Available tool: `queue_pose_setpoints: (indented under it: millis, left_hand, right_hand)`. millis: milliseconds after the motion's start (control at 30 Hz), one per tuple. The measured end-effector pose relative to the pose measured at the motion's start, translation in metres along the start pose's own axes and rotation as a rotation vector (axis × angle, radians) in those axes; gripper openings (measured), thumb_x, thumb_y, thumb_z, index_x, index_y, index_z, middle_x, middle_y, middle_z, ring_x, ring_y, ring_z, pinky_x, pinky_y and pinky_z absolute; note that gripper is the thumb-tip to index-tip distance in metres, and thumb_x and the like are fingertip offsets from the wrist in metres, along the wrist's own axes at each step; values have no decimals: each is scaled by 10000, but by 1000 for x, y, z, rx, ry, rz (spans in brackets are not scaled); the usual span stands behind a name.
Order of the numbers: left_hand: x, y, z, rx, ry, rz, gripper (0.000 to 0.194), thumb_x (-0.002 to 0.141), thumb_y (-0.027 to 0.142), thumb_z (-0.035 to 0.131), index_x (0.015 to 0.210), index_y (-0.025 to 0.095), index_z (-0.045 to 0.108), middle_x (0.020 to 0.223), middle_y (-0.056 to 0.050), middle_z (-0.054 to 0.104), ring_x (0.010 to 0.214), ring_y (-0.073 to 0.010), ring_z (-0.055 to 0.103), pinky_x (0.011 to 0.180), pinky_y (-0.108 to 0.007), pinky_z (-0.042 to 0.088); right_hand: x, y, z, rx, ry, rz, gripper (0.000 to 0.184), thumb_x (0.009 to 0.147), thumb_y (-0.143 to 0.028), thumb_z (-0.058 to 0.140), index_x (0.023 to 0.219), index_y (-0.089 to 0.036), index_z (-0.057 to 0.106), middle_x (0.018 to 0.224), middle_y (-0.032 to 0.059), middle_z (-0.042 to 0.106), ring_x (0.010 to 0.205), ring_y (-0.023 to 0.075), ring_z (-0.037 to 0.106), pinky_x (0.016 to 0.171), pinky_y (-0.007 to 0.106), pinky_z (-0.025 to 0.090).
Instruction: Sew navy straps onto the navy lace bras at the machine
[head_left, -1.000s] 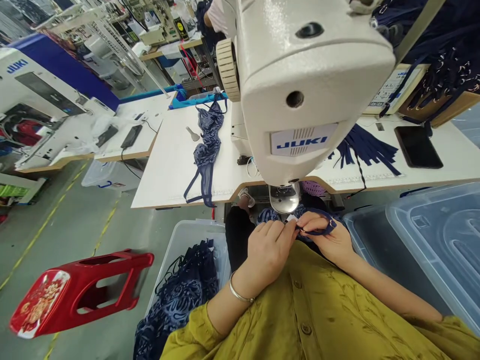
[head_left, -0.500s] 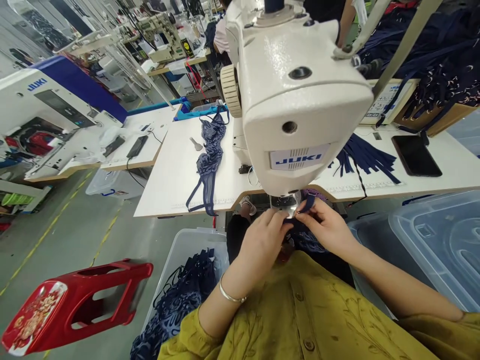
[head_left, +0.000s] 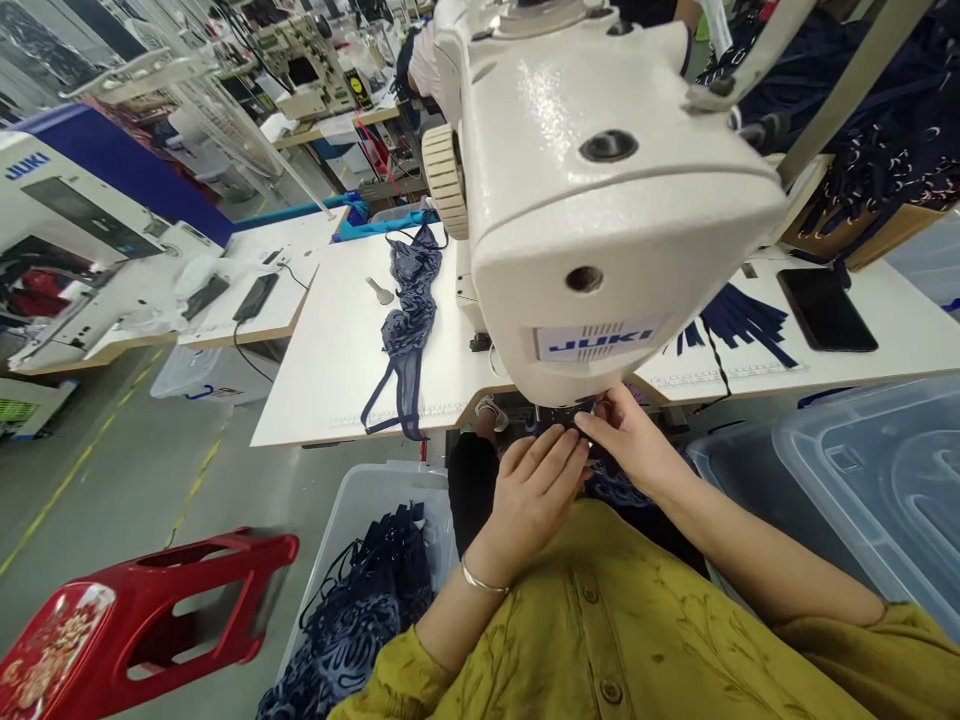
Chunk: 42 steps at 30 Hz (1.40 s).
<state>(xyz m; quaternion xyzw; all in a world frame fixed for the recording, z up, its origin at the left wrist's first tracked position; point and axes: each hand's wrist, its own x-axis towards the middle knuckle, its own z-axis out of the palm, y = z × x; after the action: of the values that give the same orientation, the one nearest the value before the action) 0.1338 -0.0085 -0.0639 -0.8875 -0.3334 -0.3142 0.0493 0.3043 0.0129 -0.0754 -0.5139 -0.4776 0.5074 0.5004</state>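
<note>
My right hand pinches a navy strap just under the head of the white sewing machine. Close beside it, my left hand has its fingers pressed together over the strap's near side. Most of the strap is hidden by my fingers and by the machine head, so its exact place at the needle cannot be made out. Patterned navy fabric hangs below my right hand. A blue patterned bra lies on the white table to the left.
Small snips lie beside the bra. Cut navy straps and a black phone rest on the right. A bin of navy garments stands lower left, near a red stool. Clear plastic bins are at my right.
Both hands have risen from near my lap to under the machine head, taking the strap with them. The white tag seen at my fingertips earlier is out of sight. The view has shifted slightly.
</note>
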Motion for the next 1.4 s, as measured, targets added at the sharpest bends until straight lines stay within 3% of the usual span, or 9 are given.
queue_pose_setpoints:
  millis: [167, 300, 500, 733, 900, 1167, 1400]
  left_hand:
    - [1, 3, -3, 84, -90, -33, 348, 911, 157, 577, 1255, 208, 574, 1281, -9, 645, 1174, -179, 564, 899, -353, 376]
    - [6, 4, -6, 104, -113, -24, 326, 936, 169, 533, 1257, 203, 576, 1307, -14, 627, 1195, -169, 551, 885, -356, 359]
    - [14, 9, -5, 182, -90, -81, 309, 947, 248, 535, 1249, 201, 581, 1281, -13, 643, 1167, -171, 568, 861, -368, 348]
    - [22, 13, -2, 214, -96, -176, 334, 947, 319, 523, 1246, 180, 577, 1154, -45, 685, 1147, -204, 575, 837, -390, 335]
    - [24, 14, -1, 221, -102, -196, 347, 940, 316, 514, 1253, 179, 575, 1165, -39, 672, 1154, -204, 566, 846, -403, 331]
    - [25, 14, 1, 207, -96, -213, 375, 930, 314, 512, 1274, 174, 562, 1165, -35, 677, 1158, -204, 559, 857, -403, 331]
    - [25, 15, 2, 255, -84, -193, 379, 922, 307, 519, 1267, 157, 573, 1168, -36, 664, 1152, -205, 559, 854, -396, 346]
  right_hand:
    - [6, -3, -4, -46, 36, -42, 139, 881, -334, 571, 974, -234, 544, 815, -17, 523, 752, 150, 481, 709, 274, 434]
    - [13, -11, -11, -173, 39, -110, 153, 901, -363, 528, 940, -216, 545, 826, 4, 573, 795, 168, 544, 782, 309, 464]
    - [34, -26, -13, -466, 26, -192, 157, 834, -280, 526, 917, -178, 611, 819, 54, 661, 873, 234, 617, 823, 377, 490]
    - [54, -24, -12, -595, 63, -336, 237, 766, -266, 526, 956, -182, 639, 938, 119, 712, 979, 293, 638, 848, 417, 508]
    - [58, -12, -15, -633, 84, -395, 235, 773, -272, 523, 947, -198, 664, 917, 106, 726, 946, 286, 661, 871, 429, 511]
    - [64, -10, -14, -629, 74, -501, 328, 792, -282, 507, 1081, -221, 649, 1044, 100, 723, 1082, 291, 628, 960, 463, 478]
    - [65, -9, -15, -651, 80, -504, 321, 797, -305, 512, 1071, -213, 649, 1053, 107, 724, 1096, 300, 620, 955, 481, 479]
